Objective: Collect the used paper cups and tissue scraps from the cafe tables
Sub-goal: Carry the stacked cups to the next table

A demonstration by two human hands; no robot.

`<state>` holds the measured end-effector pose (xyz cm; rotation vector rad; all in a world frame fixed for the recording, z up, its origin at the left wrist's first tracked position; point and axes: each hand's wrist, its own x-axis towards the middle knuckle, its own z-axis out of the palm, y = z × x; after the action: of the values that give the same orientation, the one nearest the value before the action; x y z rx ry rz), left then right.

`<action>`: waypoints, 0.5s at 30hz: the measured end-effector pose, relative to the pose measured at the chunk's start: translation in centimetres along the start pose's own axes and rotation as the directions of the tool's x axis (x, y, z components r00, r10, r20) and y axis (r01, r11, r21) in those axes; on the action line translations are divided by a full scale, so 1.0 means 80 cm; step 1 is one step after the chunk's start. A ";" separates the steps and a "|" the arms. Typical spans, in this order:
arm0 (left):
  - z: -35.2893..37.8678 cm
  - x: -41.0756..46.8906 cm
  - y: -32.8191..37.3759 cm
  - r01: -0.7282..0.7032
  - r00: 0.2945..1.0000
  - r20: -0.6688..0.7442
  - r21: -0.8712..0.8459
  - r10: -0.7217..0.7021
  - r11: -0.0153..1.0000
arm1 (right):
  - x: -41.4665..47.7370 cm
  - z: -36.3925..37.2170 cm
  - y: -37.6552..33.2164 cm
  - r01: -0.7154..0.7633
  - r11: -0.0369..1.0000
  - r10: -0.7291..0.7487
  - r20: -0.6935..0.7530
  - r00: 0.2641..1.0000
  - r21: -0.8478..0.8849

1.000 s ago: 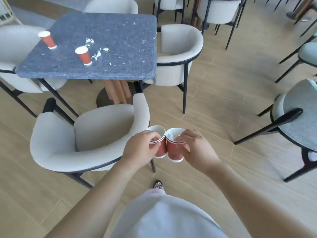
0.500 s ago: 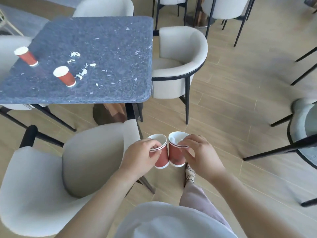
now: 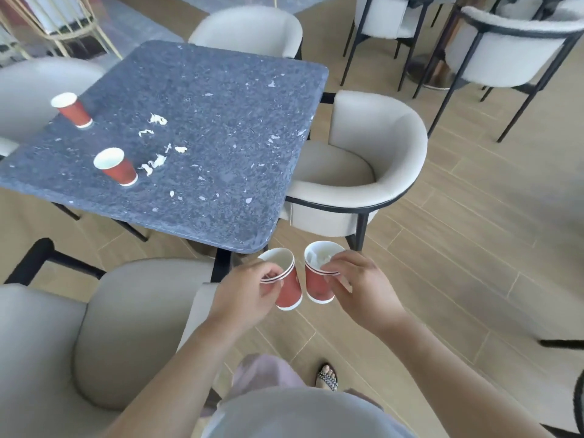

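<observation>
My left hand grips a red paper cup by its rim; the rim shows doubled lines, as if cups are stacked. My right hand holds a second red paper cup with white scraps inside. Both cups hang side by side just off the near corner of the dark speckled table. On the table's left part stand two more red cups, one nearer and one farther. White tissue scraps lie scattered between and right of them.
A cream armchair is tucked at the table's right side, another sits below the near edge by my left arm, and one more at the far side. Further chairs stand at top right. Wood floor lies to the right.
The view has swung and closed in on the table, so its near corner now sits just above my hands. Both hands still hold the cups side by side.
</observation>
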<state>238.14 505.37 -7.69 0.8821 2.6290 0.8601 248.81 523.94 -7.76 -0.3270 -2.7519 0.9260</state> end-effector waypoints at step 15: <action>-0.068 0.144 -0.098 0.308 0.944 -0.118 -0.013 -0.307 0.951 | 0.261 0.080 -0.019 0.244 0.961 -0.268 0.223 0.937 0.126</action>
<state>223.24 504.89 -8.47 0.4123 2.7687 0.8432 227.03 524.96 -8.97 0.1702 -2.8548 1.0830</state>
